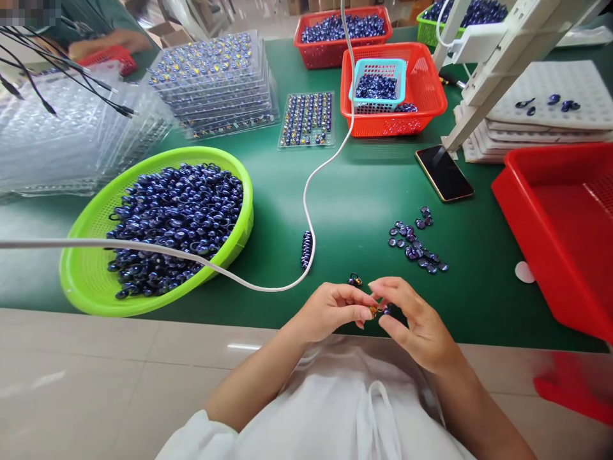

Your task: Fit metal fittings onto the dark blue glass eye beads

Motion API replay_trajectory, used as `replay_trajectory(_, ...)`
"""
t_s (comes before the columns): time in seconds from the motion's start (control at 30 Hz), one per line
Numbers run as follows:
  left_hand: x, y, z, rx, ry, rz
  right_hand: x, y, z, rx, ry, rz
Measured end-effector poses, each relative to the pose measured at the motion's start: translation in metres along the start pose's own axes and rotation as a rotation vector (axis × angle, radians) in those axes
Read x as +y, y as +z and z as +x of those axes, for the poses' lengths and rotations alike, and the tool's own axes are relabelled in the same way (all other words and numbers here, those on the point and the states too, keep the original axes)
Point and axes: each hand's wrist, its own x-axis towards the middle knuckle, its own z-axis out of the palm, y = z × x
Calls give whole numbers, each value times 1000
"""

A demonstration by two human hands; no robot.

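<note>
My left hand [331, 311] is closed in a pinch near the table's front edge. Between its thumb and fingertips is a small gold-and-dark-blue piece [373, 311]. Curved around the other side is my right hand [417, 321], its thumb and index finger apart. A dark blue glossy bit [386, 310] shows between the two hands, close to the right fingers; whether they touch it I cannot tell. Just beyond the left fingertips lies a dark ring-shaped piece with gold [355, 280]. Loose dark blue discs [416, 246] are scattered beyond my right hand.
A green basket [246, 191] of dark blue pieces stands left. A white cable [306, 191] crosses the table beside a short row of pieces [306, 250]. Filled trays [268, 96], red baskets [431, 115], a phone [445, 174] and a red bin [536, 236] surround the workspace. Another person's arm [115, 43] is back left.
</note>
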Motion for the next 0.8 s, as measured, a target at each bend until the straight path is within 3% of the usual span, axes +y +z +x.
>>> replay_trajectory(0.13,5,-4,3,-87,-75,-16,-10,-6,6,-93,-206,-169)
replay_trajectory(0.23,5,-4,3,-41,-78,-33,-8,-4,6,-1,-283,-216)
replay_trajectory(0.33,1,-2,-2,41,-35,-12,-3,3,2,126,-228,-211)
replay_trajectory(0.43,-3,2,-7,97,86,121,1,11,-3,173,-88,-151)
replay_trajectory(0.57,-6,3,-11,149,343,499,-1,14,-4,180,26,-159)
replay_trajectory(0.67,-7,4,-14,167,504,714,-4,12,-2,135,30,-177)
replay_trajectory(0.8,-9,6,-18,150,591,852,-4,9,1,75,-25,-175)
